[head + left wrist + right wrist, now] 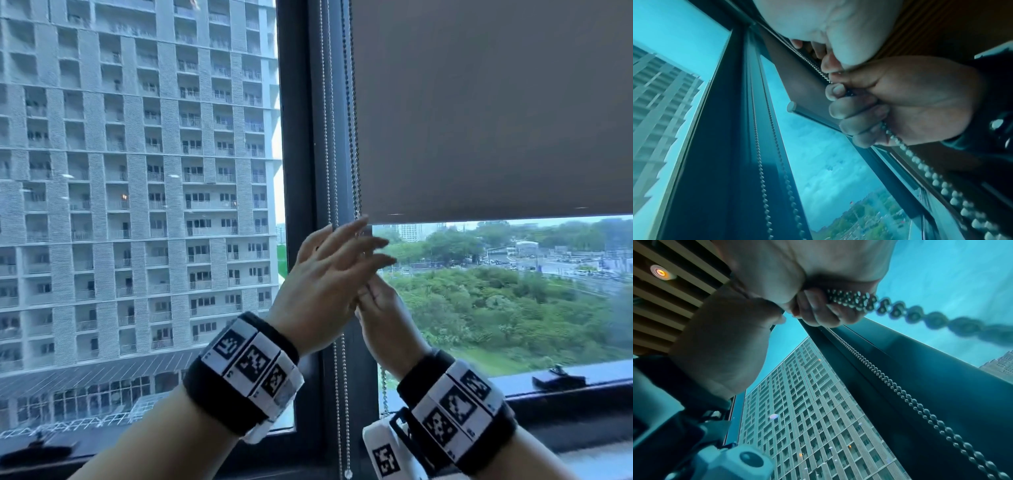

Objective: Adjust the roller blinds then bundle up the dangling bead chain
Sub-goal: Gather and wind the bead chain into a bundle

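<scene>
Beyond the left pane stands a tall apartment block [137, 171]. Against the dark window mullion [301, 137] hangs a loose loop of silver bead chain [342, 394], untouched, running down to a clear stop bead near the sill.

The left hand [329, 284] comes next, raised in front of the mullion with its fingers straight and spread toward the blind's edge. From the head view it appears to hold nothing. The left wrist view shows only its palm, so I cannot tell whether its thumb pinches the chain.

Just behind and below it, the right hand [900, 104] is a closed fist around the roller blind's bead chain [906, 154], several strands gathered in the curled fingers [818, 311], with the slack trailing down past the wrist. Above the hands the chain runs taut up the blind's left side.

Furthest right, the brown roller blind [479, 102] hangs part-way down, its bottom bar [797, 108] level with the hands; trees and a road show beneath it.

Judging by this, the bundling has begun. To do it well, keep the right fist firm so the gathered loops do not slip, and let the left hand feed even lengths of slack without tugging, since a pull could shift the blind.
</scene>
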Tool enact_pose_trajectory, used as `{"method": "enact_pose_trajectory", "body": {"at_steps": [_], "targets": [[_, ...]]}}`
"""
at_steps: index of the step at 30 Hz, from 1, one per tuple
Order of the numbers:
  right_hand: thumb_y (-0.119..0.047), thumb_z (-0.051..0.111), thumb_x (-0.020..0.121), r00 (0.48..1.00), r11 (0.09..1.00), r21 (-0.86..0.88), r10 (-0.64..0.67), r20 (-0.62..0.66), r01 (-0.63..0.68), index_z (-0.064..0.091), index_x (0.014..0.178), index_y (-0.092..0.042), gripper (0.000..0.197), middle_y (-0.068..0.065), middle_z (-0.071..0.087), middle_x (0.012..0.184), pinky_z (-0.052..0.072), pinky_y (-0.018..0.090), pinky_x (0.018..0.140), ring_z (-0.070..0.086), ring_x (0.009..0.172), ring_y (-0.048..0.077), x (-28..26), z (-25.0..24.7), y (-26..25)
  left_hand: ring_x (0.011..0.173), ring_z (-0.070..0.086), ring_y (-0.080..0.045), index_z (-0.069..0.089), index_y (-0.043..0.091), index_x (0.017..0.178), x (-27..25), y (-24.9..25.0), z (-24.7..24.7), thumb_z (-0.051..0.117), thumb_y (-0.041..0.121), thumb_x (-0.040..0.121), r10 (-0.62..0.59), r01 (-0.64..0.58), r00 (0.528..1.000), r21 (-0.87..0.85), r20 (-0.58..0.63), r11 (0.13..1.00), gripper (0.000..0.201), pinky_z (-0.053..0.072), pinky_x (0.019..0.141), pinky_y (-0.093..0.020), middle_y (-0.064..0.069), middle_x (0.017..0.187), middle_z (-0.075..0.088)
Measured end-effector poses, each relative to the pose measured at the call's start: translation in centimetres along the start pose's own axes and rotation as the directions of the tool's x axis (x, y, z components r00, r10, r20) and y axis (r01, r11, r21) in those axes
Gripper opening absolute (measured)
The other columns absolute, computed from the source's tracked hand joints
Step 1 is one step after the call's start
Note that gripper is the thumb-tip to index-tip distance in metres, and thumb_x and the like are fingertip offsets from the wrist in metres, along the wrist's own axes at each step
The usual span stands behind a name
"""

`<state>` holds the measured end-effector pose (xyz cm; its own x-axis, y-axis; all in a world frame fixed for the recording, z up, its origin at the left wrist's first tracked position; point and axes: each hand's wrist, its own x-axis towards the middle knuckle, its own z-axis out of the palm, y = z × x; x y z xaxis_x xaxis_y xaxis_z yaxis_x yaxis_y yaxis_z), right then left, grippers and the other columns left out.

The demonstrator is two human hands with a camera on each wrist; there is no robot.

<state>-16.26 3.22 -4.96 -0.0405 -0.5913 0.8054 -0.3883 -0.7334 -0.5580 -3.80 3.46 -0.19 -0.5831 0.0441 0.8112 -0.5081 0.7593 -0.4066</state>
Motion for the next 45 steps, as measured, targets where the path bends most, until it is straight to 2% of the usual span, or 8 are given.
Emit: {"method": "enact_pose_trajectory", "body": {"at_steps": [3,8,13,18,23,31,38,45], "targets": [[-0.036,0.037,0.089,0.999,0.999,-0.029,-0.019,0.043,0.021,0.053,0.115,-0.020,0.034,0.003,0.065,0.109,0.051,0.048,0.086,0.062,0.101,0.016,-0.5,-0.6,0.0,0.139,0.032,-0.014,0.055,0.033,0.120,0.0,-0.5,0.4,0.052,0.013,0.086,0.084,-0.101,0.981,0.089,0.176,0.991,0.039,0.020,0.114,-0.045,0.013,0.127,0.059],[-0.026,0.040,0.096,0.999,0.999,-0.028,-0.016,0.031,0.017,0.050,0.101,-0.017,0.014,-0.018,0.054,0.058,0.032,0.019,0.052,0.042,0.048,0.001,-2.6,-1.5,0.7,0.107,0.052,-0.016,0.062,0.028,0.102,-0.1,-1.2,0.7,0.055,0.033,0.084,0.046,-0.083,0.976,0.168,0.211,0.982,0.020,0.030,0.098,-0.033,0.010,0.092,0.061],[-0.014,0.041,0.087,0.991,0.991,0.051,-0.122,-0.059,0.125,0.042,0.092,-0.030,0.016,-0.005,0.039,0.063,0.029,0.021,0.044,0.031,0.048,0.005,-2.4,-2.7,-0.2,0.080,0.051,-0.005,0.063,0.028,0.088,0.8,-1.8,0.2,0.064,0.024,0.084,-0.165,0.203,0.976,-0.306,0.144,0.930,0.006,0.042,0.079,-0.028,0.017,0.078,0.058],[-0.004,0.041,0.088,0.938,0.953,-0.017,-0.300,-0.175,0.302,0.042,0.086,-0.026,0.022,-0.006,0.041,0.071,0.036,0.023,0.055,0.037,0.059,0.008,-0.6,-3.7,-1.7,0.066,0.054,-0.013,0.051,0.019,0.094,2.2,-1.4,-0.8,0.057,0.000,0.085,-0.454,0.443,0.856,-0.806,0.248,0.394,0.021,0.047,0.072,-0.030,0.004,0.071,0.056],[-0.004,0.042,0.083,0.929,0.918,-0.276,-0.335,-0.157,0.284,0.065,0.082,-0.016,0.026,-0.014,0.051,0.078,0.038,0.007,0.071,0.050,0.075,-0.004,2.1,-4.3,-1.3,0.060,0.053,-0.011,0.048,0.017,0.081,2.8,-1.8,-1.1,0.043,-0.006,0.089,-0.529,0.333,0.764,-0.928,0.369,-0.166,0.025,0.051,0.068,-0.027,0.001,0.065,0.050],[-0.008,0.041,0.095,0.995,0.995,0.099,-0.003,-0.103,0.013,0.063,0.104,-0.002,0.024,0.008,0.064,0.094,0.047,0.017,0.077,0.060,0.086,0.012,5.5,-2.2,-4.8,0.067,0.059,-0.014,0.052,0.009,0.068,2.3,-1.3,-0.5,0.038,-0.003,0.082,-0.398,0.147,0.808,-0.804,0.434,-0.577,0.023,0.057,0.075,-0.029,-0.007,0.068,0.058],[-0.012,0.054,0.091,0.998,0.996,0.088,0.024,-0.050,-0.020,0.065,0.093,0.004,0.020,0.007,0.065,0.075,0.049,0.009,0.060,0.060,0.062,0.004,5.5,-2.2,-6.7,0.067,0.064,-0.012,0.058,0.008,0.075,1.6,-1.5,-0.3,0.033,-0.011,0.085,-0.544,0.121,0.737,-0.870,0.401,-0.478,0.034,0.054,0.084,-0.030,-0.006,0.071,0.065],[-0.017,0.044,0.094,0.992,0.995,-0.032,0.092,-0.081,-0.095,0.060,0.095,-0.002,0.022,0.017,0.061,0.082,0.041,0.036,0.068,0.047,0.072,0.019,5.7,-1.5,-6.7,0.067,0.065,-0.007,0.068,0.003,0.080,3.2,-0.5,-0.9,0.044,-0.008,0.085,-0.741,0.326,0.664,-0.930,0.097,0.170,0.027,0.053,0.070,-0.020,-0.006,0.076,0.069]]}}
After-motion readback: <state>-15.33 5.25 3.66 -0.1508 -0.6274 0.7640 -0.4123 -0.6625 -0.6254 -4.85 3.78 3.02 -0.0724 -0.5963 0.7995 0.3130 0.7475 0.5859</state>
